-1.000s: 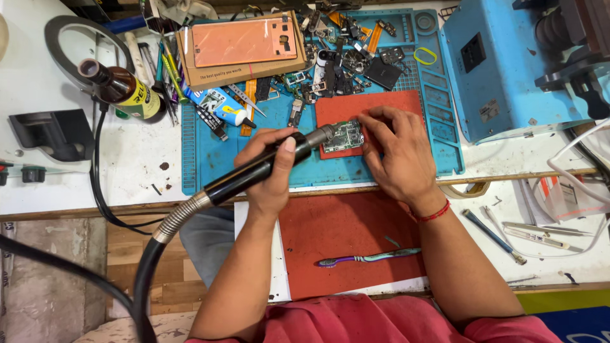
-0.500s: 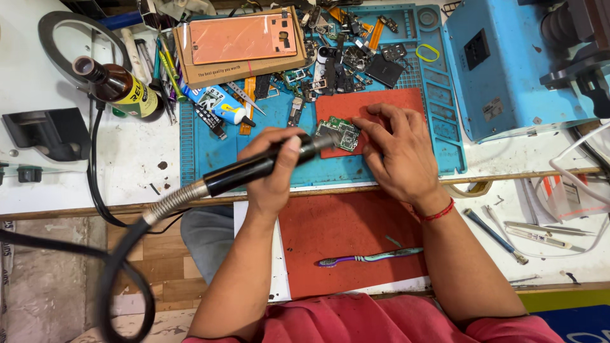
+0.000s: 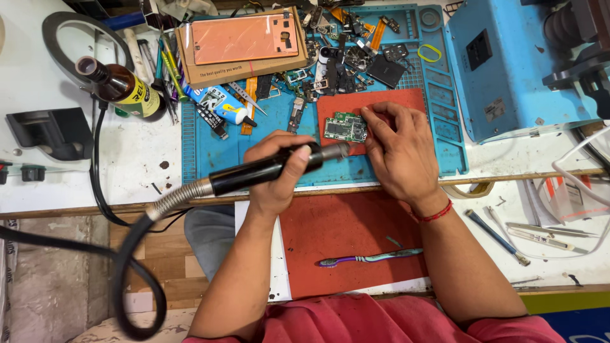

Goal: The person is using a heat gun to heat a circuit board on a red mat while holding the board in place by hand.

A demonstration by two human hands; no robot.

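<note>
1. I wear a red shirt (image 3: 381, 324) with short sleeves.
2. My forearms are bare.
3. On the wrist of my right hand (image 3: 397, 155) is a thin red thread bracelet (image 3: 433, 215).
4. My left hand (image 3: 276, 171) has no ring.
</note>
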